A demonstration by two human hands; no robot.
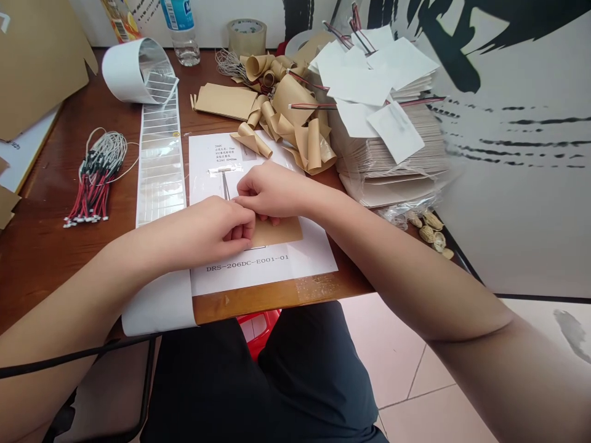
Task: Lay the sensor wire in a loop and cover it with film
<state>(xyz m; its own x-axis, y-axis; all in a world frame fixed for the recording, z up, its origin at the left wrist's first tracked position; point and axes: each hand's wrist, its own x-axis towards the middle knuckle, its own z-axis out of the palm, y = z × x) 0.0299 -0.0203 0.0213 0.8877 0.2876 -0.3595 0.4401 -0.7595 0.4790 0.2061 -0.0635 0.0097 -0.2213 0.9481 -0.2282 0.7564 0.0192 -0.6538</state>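
Observation:
Over a printed white sheet [231,280] near the table's front edge, my two hands meet at the fingertips. My left hand [221,224] has its fingers curled in; whatever they pinch is hidden. My right hand [274,191] is also closed, thumb and forefinger pressed together above the left one, and I cannot make out what is between them. A flat brown paper piece [284,231] lies beneath both hands, partly covered. Dark thin wires [225,184] run down from a taped spot on the sheet toward my fingers.
A label strip [159,160] unrolls left of the sheet. Bundled wires [99,175] lie farther left. Behind are curled brown papers [281,123], a tape roll [247,38] and a bottle [182,37]. A stack of white pieces [392,135] and peanut shells [431,234] are at right.

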